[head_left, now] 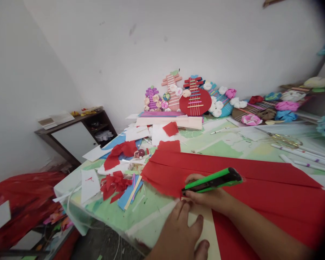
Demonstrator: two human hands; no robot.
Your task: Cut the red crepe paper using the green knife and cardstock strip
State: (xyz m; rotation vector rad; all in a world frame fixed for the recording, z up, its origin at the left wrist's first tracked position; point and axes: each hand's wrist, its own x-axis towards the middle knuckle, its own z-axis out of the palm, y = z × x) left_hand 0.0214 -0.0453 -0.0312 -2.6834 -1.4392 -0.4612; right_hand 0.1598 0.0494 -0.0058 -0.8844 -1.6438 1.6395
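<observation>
My right hand [206,196] is closed round a green and black utility knife [212,180], its tip down on a large sheet of red paper [260,187] that lies across the table. The sheet shows long straight cuts. My left hand [178,231] lies flat with fingers spread on a pale cream card or ruler [206,227] at the red sheet's near edge, just below the knife tip.
Red paper scraps [115,182], blue and white strips litter the green table [151,213] to the left. Paper guitars and flowers [193,99] stand against the wall. Scissors [281,139] and pens [306,155] lie at right. A dark side table [70,133] stands at left.
</observation>
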